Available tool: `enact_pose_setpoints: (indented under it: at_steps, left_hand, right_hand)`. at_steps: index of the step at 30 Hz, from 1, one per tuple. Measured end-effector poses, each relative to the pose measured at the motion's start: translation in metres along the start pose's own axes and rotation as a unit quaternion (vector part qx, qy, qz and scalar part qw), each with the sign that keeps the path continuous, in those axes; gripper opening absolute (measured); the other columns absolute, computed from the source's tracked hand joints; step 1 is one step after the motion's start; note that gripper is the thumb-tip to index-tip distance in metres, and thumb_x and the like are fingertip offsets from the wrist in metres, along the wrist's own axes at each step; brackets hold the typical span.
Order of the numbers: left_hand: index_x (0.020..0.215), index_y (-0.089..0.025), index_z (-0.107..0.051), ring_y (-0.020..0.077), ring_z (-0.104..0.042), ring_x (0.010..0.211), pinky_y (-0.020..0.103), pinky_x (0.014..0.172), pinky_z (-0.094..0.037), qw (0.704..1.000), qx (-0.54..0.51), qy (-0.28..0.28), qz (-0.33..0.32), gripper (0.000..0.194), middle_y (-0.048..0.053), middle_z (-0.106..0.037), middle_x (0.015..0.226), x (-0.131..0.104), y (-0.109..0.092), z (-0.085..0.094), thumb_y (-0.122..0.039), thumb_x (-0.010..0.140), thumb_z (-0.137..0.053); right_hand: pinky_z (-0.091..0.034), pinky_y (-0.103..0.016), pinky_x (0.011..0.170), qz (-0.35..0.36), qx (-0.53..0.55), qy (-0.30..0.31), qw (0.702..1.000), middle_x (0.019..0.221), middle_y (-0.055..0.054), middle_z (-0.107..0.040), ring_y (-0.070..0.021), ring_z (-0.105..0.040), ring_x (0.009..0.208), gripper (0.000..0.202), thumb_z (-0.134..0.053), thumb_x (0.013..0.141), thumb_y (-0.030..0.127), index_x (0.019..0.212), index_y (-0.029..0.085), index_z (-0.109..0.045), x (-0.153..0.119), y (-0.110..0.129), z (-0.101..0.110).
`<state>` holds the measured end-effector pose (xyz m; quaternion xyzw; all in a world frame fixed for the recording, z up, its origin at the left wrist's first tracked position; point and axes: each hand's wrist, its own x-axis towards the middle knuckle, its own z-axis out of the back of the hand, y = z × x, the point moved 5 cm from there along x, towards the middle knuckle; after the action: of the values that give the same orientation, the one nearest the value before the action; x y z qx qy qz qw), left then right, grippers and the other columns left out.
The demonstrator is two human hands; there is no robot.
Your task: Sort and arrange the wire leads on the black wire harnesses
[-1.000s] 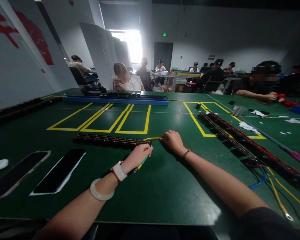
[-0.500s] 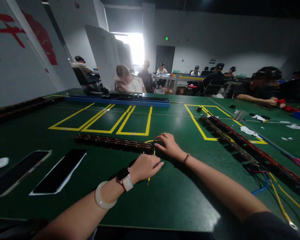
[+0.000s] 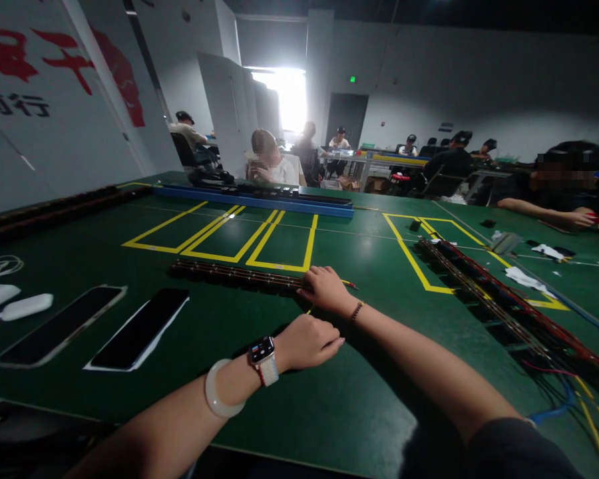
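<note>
A long dark strip with copper-coloured lines along its top [image 3: 239, 274] lies crosswise on the green table. My right hand [image 3: 325, 290] is closed around its right end, the fingertips hidden behind the knuckles. Beyond that hand pokes a thin yellow wire with a reddish end [image 3: 349, 284]. My left hand [image 3: 309, 342], with a watch and a pale bangle at the wrist, is closed just in front of the strip's end. A short bit of yellow wire [image 3: 309, 311] runs down into its curled fingers; the rest of this wire is hidden.
Two phones [image 3: 62, 326] [image 3: 140, 329] and a white charger [image 3: 27, 307] lie at left. Other dark wired strips [image 3: 484, 296] stretch along the right. Yellow tape outlines [image 3: 309, 243] mark the table before a blue rail [image 3: 259, 204]. Co-workers sit beyond.
My right hand has gone from spread fingers to closed on the strip's end. The wire lug that hung below my left hand is out of sight. The view has turned left.
</note>
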<state>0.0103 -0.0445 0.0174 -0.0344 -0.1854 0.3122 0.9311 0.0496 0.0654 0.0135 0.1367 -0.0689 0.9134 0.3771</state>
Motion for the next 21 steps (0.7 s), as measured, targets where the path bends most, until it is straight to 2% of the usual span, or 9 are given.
enact_pose_setpoints:
  at_steps: [7,16,21]
  left_hand:
    - [0.069,-0.017,-0.059,0.0135,-0.051,0.055,0.027,0.056,-0.026,1.0,0.009,-0.007,-0.017,0.035,0.005,-0.059,0.062,-0.001,-0.002,-0.001,-0.028,0.094,-0.037]
    - [0.069,-0.017,-0.056,0.0121,-0.052,0.056,0.026,0.054,-0.03,0.999,0.027,0.02,-0.004,0.032,0.0,-0.059,0.063,-0.001,0.002,-0.005,-0.03,0.093,-0.039]
    - [0.068,-0.016,-0.056,0.0105,-0.052,0.055,0.025,0.054,-0.031,0.999,0.023,0.026,-0.003,0.032,-0.001,-0.058,0.062,-0.001,0.002,-0.006,-0.029,0.093,-0.039]
  right_hand:
    - [-0.031,-0.03,0.081,-0.041,-0.036,0.014,0.998,0.097,-0.008,-0.061,-0.0194,-0.054,0.091,0.041,-0.047,0.089,0.053,0.098,0.015,-0.06,0.019,-0.061,-0.011]
    - [-0.03,-0.033,0.082,-0.179,-0.144,0.042,0.972,0.108,-0.012,-0.061,-0.0243,-0.052,0.1,0.042,-0.043,0.091,0.053,0.105,0.016,-0.059,0.043,-0.161,-0.019]
    - [-0.031,-0.035,0.083,-0.228,-0.171,0.031,0.958,0.108,-0.016,-0.061,-0.0265,-0.052,0.1,0.038,-0.047,0.091,0.046,0.105,0.013,-0.059,0.049,-0.184,-0.017]
